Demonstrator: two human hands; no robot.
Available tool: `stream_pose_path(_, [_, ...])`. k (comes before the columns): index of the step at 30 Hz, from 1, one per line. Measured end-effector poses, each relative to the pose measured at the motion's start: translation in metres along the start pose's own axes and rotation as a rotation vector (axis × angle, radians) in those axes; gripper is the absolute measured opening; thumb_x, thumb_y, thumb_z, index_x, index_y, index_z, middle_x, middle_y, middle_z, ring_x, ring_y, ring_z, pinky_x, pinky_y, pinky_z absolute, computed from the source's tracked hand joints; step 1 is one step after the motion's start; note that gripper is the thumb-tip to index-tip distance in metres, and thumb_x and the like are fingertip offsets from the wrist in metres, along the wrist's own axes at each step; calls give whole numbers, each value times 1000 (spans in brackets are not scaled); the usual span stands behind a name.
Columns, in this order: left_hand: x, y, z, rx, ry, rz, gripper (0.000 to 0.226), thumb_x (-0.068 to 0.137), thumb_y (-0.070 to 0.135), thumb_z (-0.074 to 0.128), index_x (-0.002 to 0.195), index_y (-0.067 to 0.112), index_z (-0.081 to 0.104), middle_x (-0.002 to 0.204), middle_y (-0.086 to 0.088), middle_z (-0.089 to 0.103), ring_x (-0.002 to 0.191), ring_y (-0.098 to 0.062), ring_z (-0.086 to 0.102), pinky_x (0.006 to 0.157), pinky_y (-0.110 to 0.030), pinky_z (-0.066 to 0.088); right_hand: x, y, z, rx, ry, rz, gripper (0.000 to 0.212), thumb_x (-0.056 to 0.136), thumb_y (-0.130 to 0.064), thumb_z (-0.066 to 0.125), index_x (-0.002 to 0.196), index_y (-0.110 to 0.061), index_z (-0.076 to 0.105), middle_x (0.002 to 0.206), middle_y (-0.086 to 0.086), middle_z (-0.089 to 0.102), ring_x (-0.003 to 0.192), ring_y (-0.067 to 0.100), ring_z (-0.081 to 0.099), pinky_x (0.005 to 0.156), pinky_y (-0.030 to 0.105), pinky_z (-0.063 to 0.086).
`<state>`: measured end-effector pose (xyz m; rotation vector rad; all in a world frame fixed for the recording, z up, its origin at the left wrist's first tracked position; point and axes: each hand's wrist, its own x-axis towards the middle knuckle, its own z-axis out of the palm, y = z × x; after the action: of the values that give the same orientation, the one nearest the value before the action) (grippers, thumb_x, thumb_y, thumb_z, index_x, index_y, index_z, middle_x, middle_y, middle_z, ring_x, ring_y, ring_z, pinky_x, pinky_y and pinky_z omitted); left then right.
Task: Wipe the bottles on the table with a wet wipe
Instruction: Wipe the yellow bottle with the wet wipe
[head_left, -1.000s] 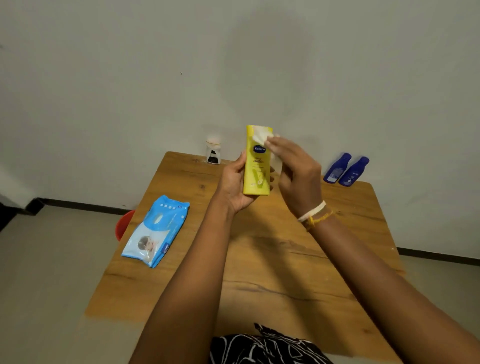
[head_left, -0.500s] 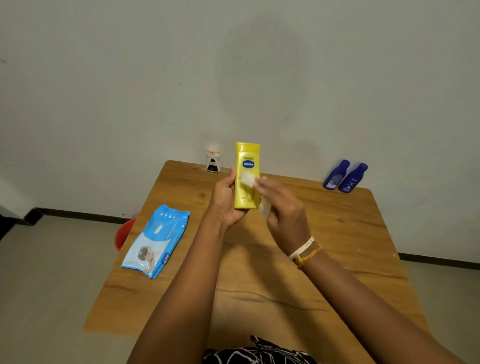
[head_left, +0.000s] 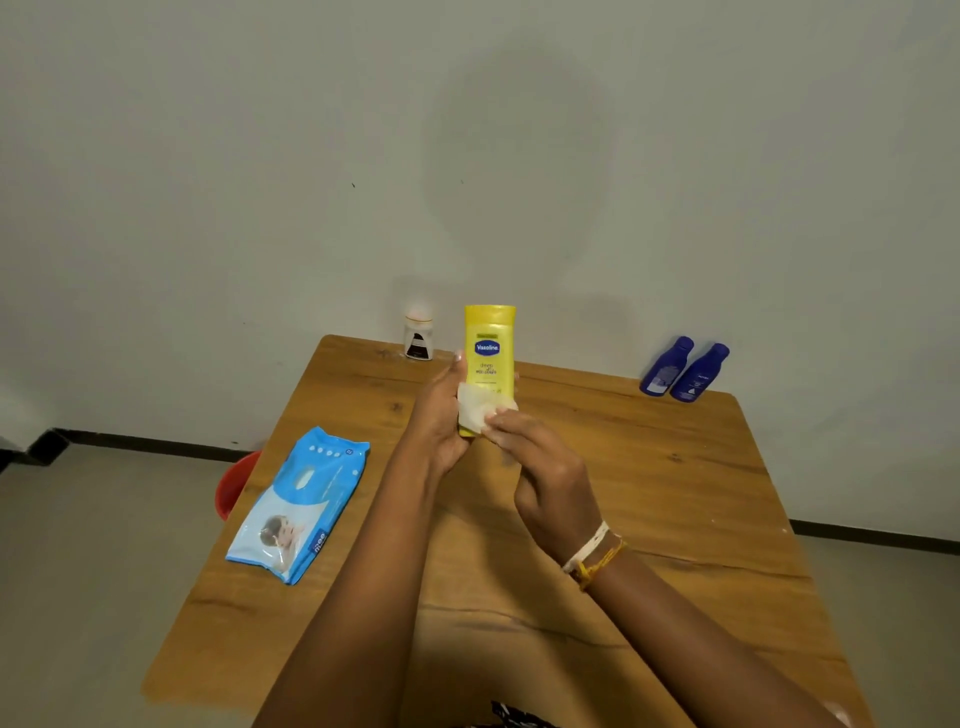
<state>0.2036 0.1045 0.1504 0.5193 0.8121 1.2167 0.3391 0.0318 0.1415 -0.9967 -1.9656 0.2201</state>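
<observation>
My left hand (head_left: 441, 415) grips a yellow lotion bottle (head_left: 489, 343) upright above the wooden table (head_left: 649, 493), fingers curled round its lower half. A white wet wipe (head_left: 475, 410) lies against the bottle's lower front, pressed there by the fingertips of my right hand (head_left: 545, 478). The bottle's bottom end is hidden behind the wipe and my hands. Two dark blue bottles (head_left: 684, 370) stand side by side at the table's far right corner. A small white bottle with a dark label (head_left: 418, 338) stands at the far edge, just left of the yellow one.
A blue pack of wet wipes (head_left: 301, 504) lies flat near the table's left edge. A red bucket (head_left: 234, 488) shows on the floor beside that edge. A pale wall rises right behind the table.
My right hand has slid the wipe down the bottle, from its cap to its lower part. Both hands and the bottle sit lower and closer than a second ago.
</observation>
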Motion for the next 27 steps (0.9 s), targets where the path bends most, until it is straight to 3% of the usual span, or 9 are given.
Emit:
stream_pose_path(4, [0,-1,1,-1,-1,48,29,102,18,36,124,27,52,92,-4,67,72,-17,64,56,-27,55,30,-8,-16,252,345,292,44,74,13,38,97,-3,72,102,9,69,102,16,62,91,31,51])
stream_pose_path(6, [-2,0,2,-35,-45,-66,27,100,36,36,121,25,50,79,-4,58,58,-15,51,46,-21,44,53,-6,-23,407,503,462,46,78,19,37,97,-6,71,99,8,68,98,16,63,89,31,51])
stream_pose_path(8, [-6,2,4,-96,-103,-171,46,92,57,41,116,19,51,75,-6,51,53,-14,43,42,-18,37,75,-2,-27,489,560,558,42,83,15,38,98,-6,71,98,8,68,94,12,62,84,28,50])
stream_pose_path(10, [-5,1,5,-135,-171,-171,54,88,60,44,117,16,53,77,-6,51,56,-14,44,41,-18,36,91,-1,-26,456,488,557,37,86,10,41,101,-7,71,99,5,67,89,6,61,78,24,51])
stream_pose_path(13, [-5,-2,8,-110,-185,-134,41,92,49,46,105,13,61,80,-5,60,63,-17,56,47,-22,43,102,-4,-17,291,265,444,35,86,7,47,108,-9,69,105,-1,66,87,1,59,74,15,50])
stream_pose_path(16, [-3,-3,8,-169,-143,-131,40,96,41,44,102,13,72,96,-7,71,90,-21,68,83,-34,52,92,-4,0,99,60,291,44,82,12,47,115,-8,67,122,4,64,113,9,57,101,22,44])
stream_pose_path(19, [-1,-3,4,-203,-147,-152,47,99,36,34,128,6,56,123,-15,60,119,-26,55,112,-39,33,65,-8,17,-9,-79,164,50,78,10,44,118,-9,66,130,6,60,126,16,51,108,24,36])
stream_pose_path(22, [5,-6,-5,-177,-164,-143,55,99,44,28,134,6,47,129,-18,58,120,-31,56,108,-41,38,31,-7,20,-52,-160,38,46,81,-3,39,117,-8,67,128,7,61,125,16,53,105,25,41])
stream_pose_path(27, [4,-8,-15,-212,-152,-154,64,98,53,25,133,5,47,131,-18,56,117,-31,58,106,-42,40,23,-1,-5,70,-240,-106,45,69,6,41,101,-4,72,106,11,70,103,21,64,88,36,53])
